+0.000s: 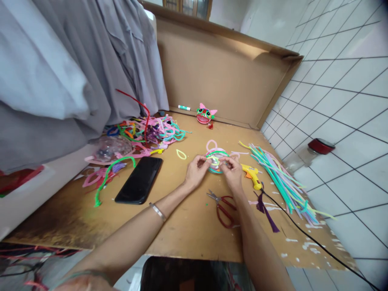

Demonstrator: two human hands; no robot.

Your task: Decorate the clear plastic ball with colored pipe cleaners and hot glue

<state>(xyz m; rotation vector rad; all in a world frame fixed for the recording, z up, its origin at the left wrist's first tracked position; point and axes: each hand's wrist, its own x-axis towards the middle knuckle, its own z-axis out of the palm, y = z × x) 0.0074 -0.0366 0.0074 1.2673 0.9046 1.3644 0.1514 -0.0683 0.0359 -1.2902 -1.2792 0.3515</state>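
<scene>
My left hand (196, 171) and my right hand (232, 171) meet over a round craft piece (217, 152) of green, teal and pink pipe cleaner with a clear middle. Thumb and fingers of both hands pinch a short pale yellow pipe cleaner (215, 161) between them, above the piece. A pink loop (211, 144) stands out at its far side. Left of it, a yellow pipe cleaner loop (181, 154) lies apart on the table. The yellow glue gun (254, 176) lies just right of my right hand, its nozzle hidden behind the fingers. Red-handled scissors (223, 208) rest between my forearms.
A black phone (138, 180) and a tangled heap of pipe cleaners (157, 131) lie left. Loose straight pipe cleaners (277, 178), a purple tassel (266, 210) and a red-lidded jar (315, 151) are right. A finished-looking animal face (205, 114) sits before the cardboard wall (218, 68).
</scene>
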